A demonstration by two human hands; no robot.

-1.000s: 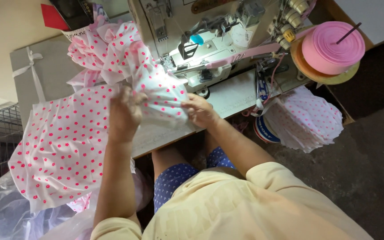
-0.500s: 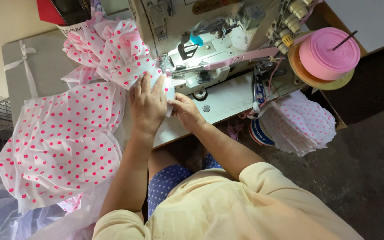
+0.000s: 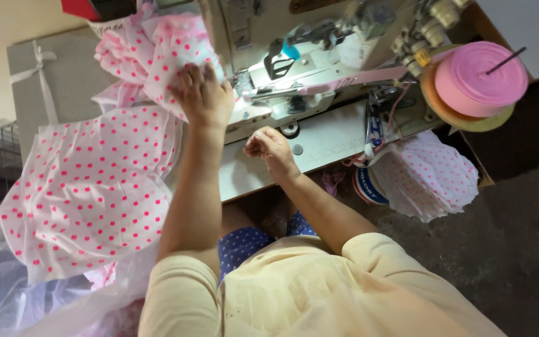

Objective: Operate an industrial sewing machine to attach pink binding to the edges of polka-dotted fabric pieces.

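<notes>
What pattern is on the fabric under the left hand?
The fabric is white with pink polka dots; the left hand rests on it, shown in the head view.
</notes>
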